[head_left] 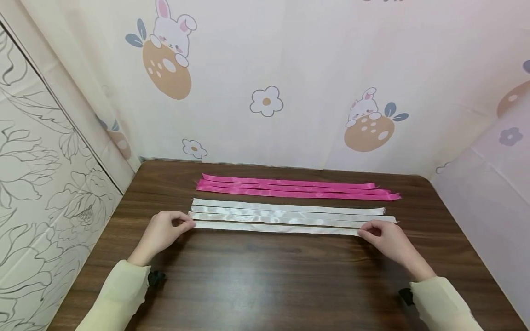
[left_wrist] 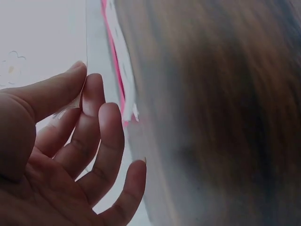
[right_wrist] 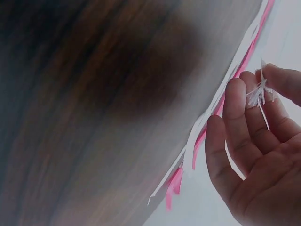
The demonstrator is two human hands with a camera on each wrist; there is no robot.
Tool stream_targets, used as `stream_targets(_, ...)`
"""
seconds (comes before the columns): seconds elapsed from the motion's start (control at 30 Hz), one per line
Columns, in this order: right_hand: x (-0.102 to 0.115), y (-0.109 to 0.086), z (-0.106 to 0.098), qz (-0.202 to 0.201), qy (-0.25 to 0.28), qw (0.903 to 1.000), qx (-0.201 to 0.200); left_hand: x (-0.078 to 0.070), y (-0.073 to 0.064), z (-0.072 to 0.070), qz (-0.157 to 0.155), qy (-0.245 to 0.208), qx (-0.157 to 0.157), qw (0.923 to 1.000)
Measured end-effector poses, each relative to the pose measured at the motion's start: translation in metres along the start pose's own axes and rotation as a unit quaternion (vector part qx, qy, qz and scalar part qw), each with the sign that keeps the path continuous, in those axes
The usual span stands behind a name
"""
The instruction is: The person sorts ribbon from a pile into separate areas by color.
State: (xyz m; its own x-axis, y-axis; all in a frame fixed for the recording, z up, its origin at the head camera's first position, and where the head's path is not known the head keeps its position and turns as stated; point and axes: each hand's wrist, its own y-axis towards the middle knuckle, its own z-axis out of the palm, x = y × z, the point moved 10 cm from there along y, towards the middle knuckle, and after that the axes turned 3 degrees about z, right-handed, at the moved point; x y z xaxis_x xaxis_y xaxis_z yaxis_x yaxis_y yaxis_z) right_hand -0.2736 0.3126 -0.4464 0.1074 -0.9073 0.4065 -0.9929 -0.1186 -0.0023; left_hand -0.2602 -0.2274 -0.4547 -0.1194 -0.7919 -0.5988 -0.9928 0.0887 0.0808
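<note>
A white ribbon (head_left: 273, 228) is stretched left to right between both hands in the head view. My left hand (head_left: 169, 228) pinches its left end between thumb and fingertips. At the other end, my right hand (head_left: 383, 238) pinches the ribbon the same way; its frayed tip (right_wrist: 259, 93) sticks out between thumb and fingers in the right wrist view. Just behind lie several more white ribbons (head_left: 290, 209), side by side and roughly parallel. Farther back, several bright pink ribbons (head_left: 290, 187) form a second group in the same direction.
Everything lies on a dark brown wooden table (head_left: 248, 285) with rounded back corners. Behind it hangs a pale curtain (head_left: 306, 55) printed with rabbits and flowers. A white panel (head_left: 45, 184) with line-drawn flowers stands at the left.
</note>
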Motion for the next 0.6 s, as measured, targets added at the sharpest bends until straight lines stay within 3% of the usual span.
stream_targets(0.33, 0.004, 0.008, 0.018, 0.042, -0.015, 0.9977, 0.05, 0.014, 0.004, 0.005, -0.032, 0.031, 0.011, 0.999)
stream_targets(0.6, 0.006, 0.012, 0.025, 0.061, -0.042, 0.9952, 0.063, 0.018, 0.009, 0.006, -0.047, 0.053, 0.017, 0.9973)
